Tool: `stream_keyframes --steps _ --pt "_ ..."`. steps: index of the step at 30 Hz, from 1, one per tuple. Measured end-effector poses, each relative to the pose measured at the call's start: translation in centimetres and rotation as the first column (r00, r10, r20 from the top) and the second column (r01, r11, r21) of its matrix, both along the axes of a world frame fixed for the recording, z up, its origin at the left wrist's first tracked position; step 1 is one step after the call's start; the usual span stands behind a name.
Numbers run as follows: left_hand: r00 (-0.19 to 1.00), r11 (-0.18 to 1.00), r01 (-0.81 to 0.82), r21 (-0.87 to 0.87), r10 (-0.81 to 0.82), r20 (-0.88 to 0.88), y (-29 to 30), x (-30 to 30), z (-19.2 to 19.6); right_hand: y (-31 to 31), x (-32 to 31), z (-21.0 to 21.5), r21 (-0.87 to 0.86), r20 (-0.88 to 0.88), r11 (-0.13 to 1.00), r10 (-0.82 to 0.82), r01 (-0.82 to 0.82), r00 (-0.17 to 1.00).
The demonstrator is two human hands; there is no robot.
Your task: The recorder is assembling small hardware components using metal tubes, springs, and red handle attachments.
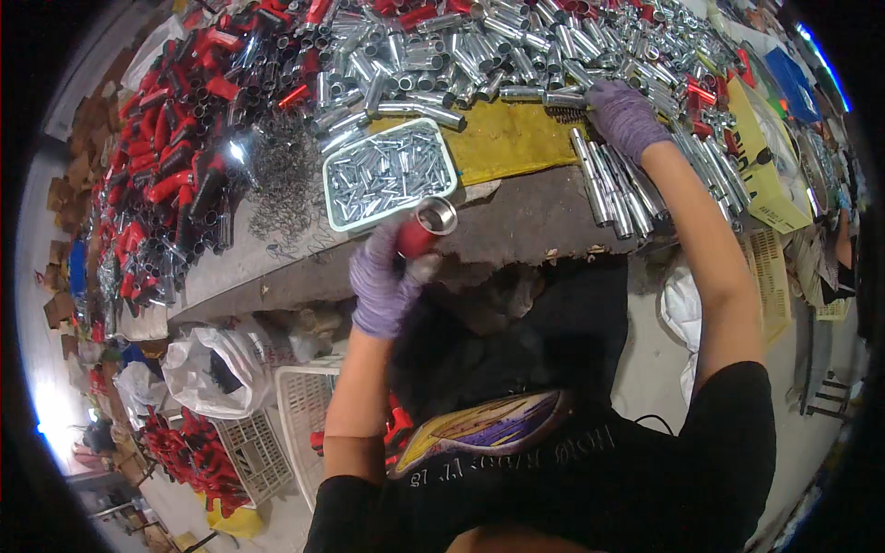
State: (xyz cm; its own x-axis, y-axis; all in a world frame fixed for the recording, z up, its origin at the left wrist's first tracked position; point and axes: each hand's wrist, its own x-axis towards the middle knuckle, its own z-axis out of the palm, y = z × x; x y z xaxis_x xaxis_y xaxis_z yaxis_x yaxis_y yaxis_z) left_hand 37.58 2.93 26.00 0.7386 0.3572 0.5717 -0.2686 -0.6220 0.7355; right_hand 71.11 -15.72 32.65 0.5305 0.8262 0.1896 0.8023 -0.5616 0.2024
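Where the tabletop spreads, heaps of loose chrome tubes and red pieces suggest plenty left, though which are finished I cannot tell. Near its front edge sits a mint tray of small metal pins, well filled. Right hand lies among chrome tubes, any grip hidden, cannot tell; left hand grasps one red metal-rimmed piece beside the tray, seemingly in progress.
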Motion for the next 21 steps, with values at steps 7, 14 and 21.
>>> stream_keyframes --steps 7,14,21 --pt "0.984 0.966 -0.178 -0.188 0.17 -0.056 1.2 1.0 0.4 -0.3 0.5 1.2 -0.058 -0.204 0.998 -0.018 0.007 0.979" --pt "0.978 0.977 -0.138 -0.159 0.109 -0.181 1.5 2.0 1.8 -0.1 0.5 2.2 0.043 -0.372 0.994 -0.08 0.103 0.925" --pt "0.989 0.952 -0.09 -0.291 0.052 -0.136 1.8 1.5 1.3 2.5 -9.1 8.3 0.551 -0.645 0.834 0.435 -0.013 0.628"
